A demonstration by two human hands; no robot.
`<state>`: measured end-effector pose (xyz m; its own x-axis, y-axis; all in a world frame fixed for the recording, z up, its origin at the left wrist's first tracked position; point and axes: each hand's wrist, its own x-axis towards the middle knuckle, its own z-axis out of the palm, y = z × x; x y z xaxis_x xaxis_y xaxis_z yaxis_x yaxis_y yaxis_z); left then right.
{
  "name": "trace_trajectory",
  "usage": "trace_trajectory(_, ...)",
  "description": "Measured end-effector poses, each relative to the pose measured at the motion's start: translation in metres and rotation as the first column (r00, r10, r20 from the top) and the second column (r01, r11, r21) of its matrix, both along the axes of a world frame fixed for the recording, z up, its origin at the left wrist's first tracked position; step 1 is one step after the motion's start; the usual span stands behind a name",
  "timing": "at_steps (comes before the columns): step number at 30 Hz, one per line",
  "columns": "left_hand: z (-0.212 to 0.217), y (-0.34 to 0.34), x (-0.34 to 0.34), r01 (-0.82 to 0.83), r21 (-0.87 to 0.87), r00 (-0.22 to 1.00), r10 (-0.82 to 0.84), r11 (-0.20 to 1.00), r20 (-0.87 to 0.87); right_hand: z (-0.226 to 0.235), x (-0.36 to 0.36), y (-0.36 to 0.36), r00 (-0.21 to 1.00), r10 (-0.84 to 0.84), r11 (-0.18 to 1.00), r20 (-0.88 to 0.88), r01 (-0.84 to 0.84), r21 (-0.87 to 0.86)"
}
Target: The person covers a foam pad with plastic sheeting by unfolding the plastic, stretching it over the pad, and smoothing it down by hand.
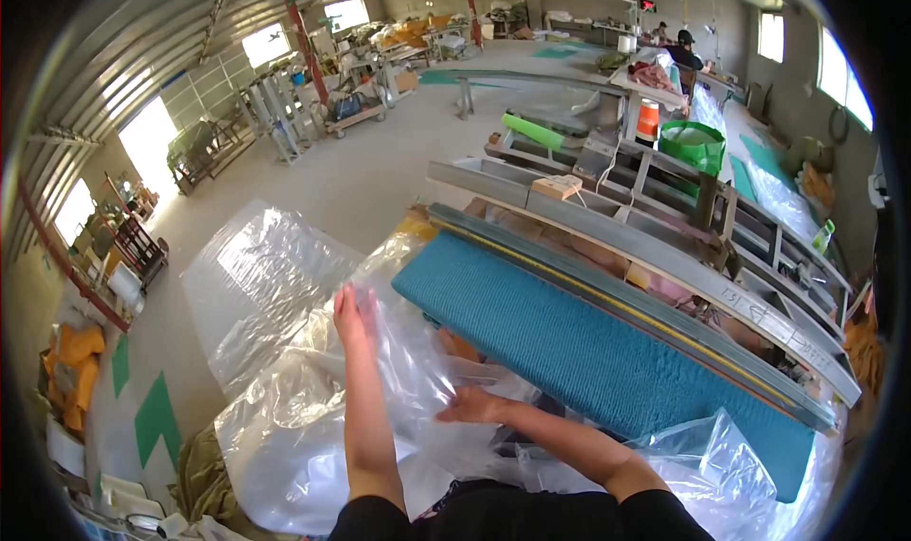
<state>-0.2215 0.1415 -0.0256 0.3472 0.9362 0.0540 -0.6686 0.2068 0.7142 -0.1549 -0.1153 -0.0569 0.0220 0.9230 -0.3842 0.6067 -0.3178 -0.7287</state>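
Right hand [472, 406] flat, fingers spread, pins the clear plastic sheet [313, 418] below the teal mat [588, 346]; left hand [349, 313] pinches its far edge, stretching it taut.

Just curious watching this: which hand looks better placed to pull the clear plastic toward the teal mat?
Probably the left hand: it reaches farther out on the clear plastic, close to the teal mat end. The right hand lies flat nearer the body.
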Motion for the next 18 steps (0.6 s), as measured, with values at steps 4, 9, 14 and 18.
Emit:
trace_trajectory(4, 0.043, 0.039, 0.03, -0.117, 0.061, 0.992, 0.114, 0.991, 0.051, -0.041, 0.024, -0.03, 0.854, -0.391, 0.849, 0.343, 0.191, 0.493)
trace_trajectory(9, 0.043, 0.037, 0.104, 0.091, 0.616, 0.793, 0.317, 0.783, -0.521, 0.063, 0.095, -0.14, 0.377, -0.858, 0.47, 0.349, 0.299, 0.831)
trace_trajectory(14, -0.008, -0.064, 0.148, 0.646, 0.606, 0.076, 0.751, 0.464, -0.656, 0.064, 0.148, -0.3, -0.005, -0.81, 0.474, 0.587, 0.584, 0.659)
trace_trajectory(18, -0.008, -0.127, 0.142, 0.748, 0.657, 0.389, 0.741, 0.093, -0.547, 0.027, 0.145, -0.463, -0.108, -0.712, 0.394, 0.693, 0.756, 0.523)
